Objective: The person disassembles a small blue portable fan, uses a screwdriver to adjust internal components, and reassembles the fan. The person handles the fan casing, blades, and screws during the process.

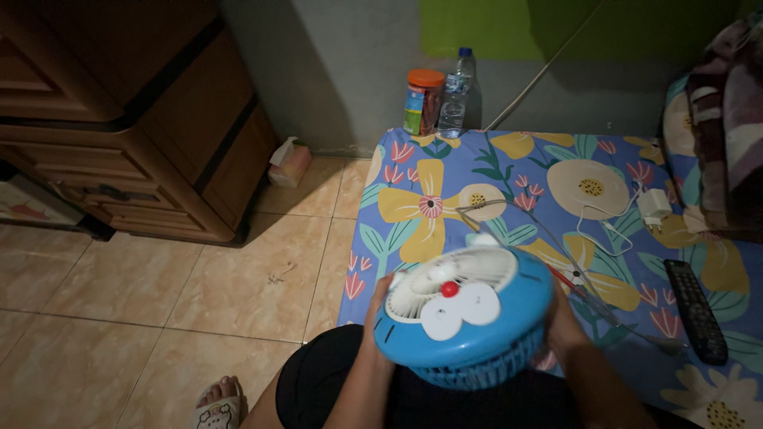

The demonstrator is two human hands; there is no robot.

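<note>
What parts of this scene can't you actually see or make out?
All from the head view:
- Right hand: mostly behind the blue fan; its fingers don't show.
- Left hand: palm side is pressed to the fan, out of sight.
- Fan's underside: faces away.
- Jar contents: too small and dim.
- Foot: cut by the bottom edge.
- Blanket: cut by the right edge.

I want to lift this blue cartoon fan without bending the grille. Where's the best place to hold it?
Grip the blue fan by its round outer rim from opposite sides, as the left hand and right hand do; the rim looks solid, while the white front grille faces up.
</note>
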